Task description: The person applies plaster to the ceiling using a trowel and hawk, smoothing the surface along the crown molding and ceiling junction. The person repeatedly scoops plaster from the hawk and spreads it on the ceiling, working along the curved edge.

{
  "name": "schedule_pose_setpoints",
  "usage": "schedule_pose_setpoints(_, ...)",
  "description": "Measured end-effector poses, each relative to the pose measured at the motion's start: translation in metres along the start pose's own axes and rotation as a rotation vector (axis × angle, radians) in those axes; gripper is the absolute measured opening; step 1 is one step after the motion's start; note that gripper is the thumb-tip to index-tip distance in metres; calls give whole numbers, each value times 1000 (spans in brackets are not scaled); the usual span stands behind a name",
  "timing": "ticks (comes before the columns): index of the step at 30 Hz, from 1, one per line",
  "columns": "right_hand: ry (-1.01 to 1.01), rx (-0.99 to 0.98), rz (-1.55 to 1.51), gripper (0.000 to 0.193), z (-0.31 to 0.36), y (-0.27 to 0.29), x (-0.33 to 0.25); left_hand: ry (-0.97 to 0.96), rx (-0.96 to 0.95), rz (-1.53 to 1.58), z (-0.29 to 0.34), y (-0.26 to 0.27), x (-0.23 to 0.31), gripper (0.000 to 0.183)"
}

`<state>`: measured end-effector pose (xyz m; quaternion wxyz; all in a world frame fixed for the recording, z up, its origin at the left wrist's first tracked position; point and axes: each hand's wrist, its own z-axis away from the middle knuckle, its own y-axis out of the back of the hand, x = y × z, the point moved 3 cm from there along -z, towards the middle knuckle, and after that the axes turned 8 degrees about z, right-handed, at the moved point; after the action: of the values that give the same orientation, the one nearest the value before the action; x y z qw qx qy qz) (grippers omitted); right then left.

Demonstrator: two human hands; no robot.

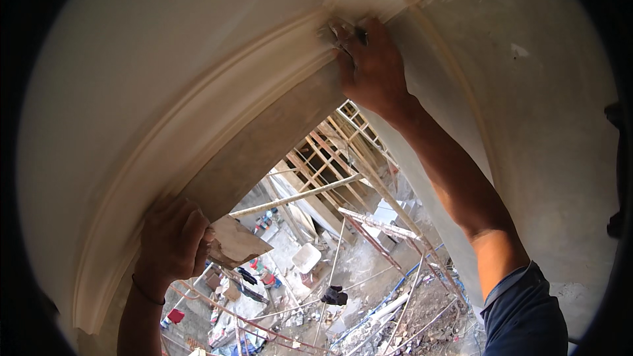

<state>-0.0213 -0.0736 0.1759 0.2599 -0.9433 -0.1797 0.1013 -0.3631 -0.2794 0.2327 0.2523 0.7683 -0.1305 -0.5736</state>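
Observation:
A curved cream plaster moulding (217,86) arches from lower left to upper middle, with a flat underside (270,135) along its lower edge. My left hand (173,240) is closed against the moulding's lower left, its fingers gripping a flat, plaster-smeared plate (239,242) that juts out to the right. Up at the top end of the moulding, my right hand (376,69) presses against the plaster with bent fingers. Something dark and wet-looking shows at its fingertips, too blurred to name. A dark band circles my left wrist, and a dark blue sleeve covers my right upper arm.
A smooth curved wall (527,112) with a raised rib rises on the right. Far below, through the opening, lie scaffold poles (310,193), a wooden lattice (330,158), a pale basin (306,258) and rubble (428,323). A dark bundle (334,295) hangs among the poles.

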Motion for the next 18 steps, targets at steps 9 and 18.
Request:
schedule_pose_setpoints(9, -79, -71, -3, 45, -6, -5, 0, 4, 1, -18, 0, 0, -2, 20)
schedule_pose_setpoints(18, -9, -44, -28, 45, -19, 2, -6, 10, 4, -27, -1, 3, -2, 21)
